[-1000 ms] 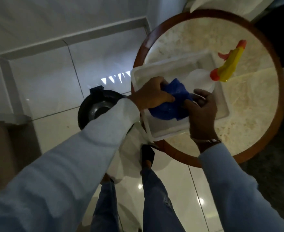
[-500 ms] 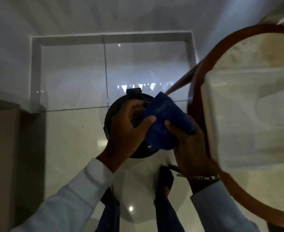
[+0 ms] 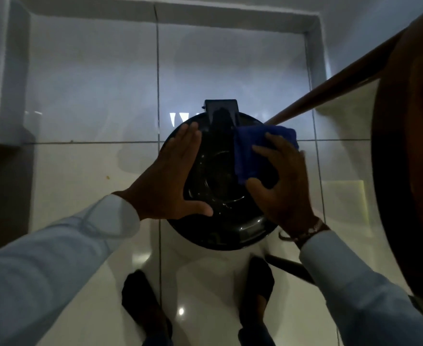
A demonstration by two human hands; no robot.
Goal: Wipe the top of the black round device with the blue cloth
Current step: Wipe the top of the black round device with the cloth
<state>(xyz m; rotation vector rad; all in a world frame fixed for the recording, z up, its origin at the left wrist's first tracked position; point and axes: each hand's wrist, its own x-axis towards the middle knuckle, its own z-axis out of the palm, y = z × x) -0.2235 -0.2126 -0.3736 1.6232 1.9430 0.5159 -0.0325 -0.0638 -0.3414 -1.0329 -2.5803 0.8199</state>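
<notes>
Two dark shoes stand on the glossy tiled floor just on the viewer's side of the black round device, which sits on the floor between the person's feet and the far wall skirting. Over the device's left side the left hand lies flat, fingers together and thumb spread wide along the near rim, gripping nothing; it looks to be steadying the device. Over the device's right side the right hand presses the blue cloth onto the top, fingers splayed across the folded fabric and thumb tucked under its near edge, so the cloth is pinched as well as pressed. A bracelet circles that wrist. Right of the device rises the brown rim of a round table, with a wooden leg slanting down toward the device's far right edge. At the device's far edge a small black rectangular block stands up just beside the cloth.

Judging by the highlights, the top is hard, smooth and slick, with a shallow dished centre. The cloth is soft and limp and will bunch unless held flat under the palm. Light pressure should do, with the left hand staying on the rim so the device does not slide on the polished tiles, and care near the raised block.
</notes>
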